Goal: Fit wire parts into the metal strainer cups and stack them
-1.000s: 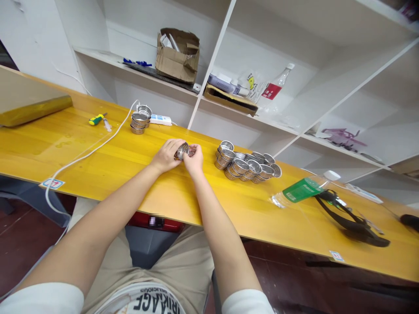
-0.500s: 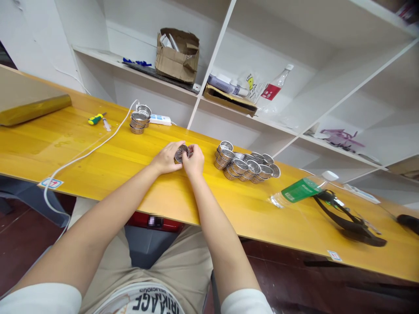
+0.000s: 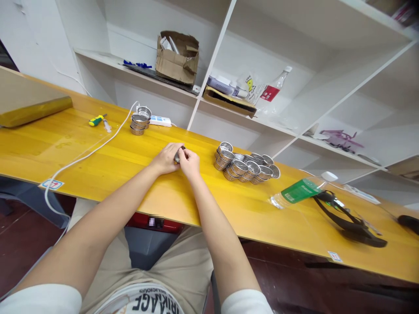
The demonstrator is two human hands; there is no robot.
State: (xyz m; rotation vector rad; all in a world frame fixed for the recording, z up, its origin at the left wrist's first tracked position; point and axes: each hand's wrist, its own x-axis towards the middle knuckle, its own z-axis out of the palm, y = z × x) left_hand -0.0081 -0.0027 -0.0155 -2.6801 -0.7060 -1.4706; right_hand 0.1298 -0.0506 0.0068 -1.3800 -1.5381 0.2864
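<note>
A small perforated metal strainer cup point(image 3: 177, 157) is held between my hands above the yellow table. My left hand point(image 3: 165, 159) wraps round it from the left. From the other side my right hand point(image 3: 190, 163) closes on it, with thumb and fingers at its rim. Most of the cup is hidden by the fingers, and its opening no longer faces me. Right of my hands, several like strainer cups point(image 3: 240, 166) stand close together, some stacked. A smaller group of strainer cups point(image 3: 139, 123) stands at the back left.
A white cable point(image 3: 94, 150) crosses the table on the left, near a green-yellow screwdriver point(image 3: 97, 120). Behind stand a power strip point(image 3: 161, 121) and white shelves. To the right lie a green-labelled bottle point(image 3: 301, 190) and a black strap point(image 3: 347, 222). A brown package point(image 3: 36, 104) lies far left.
The cup has been turned so that its open mouth is out of sight. My right hand has moved slightly left and closed further over it.
</note>
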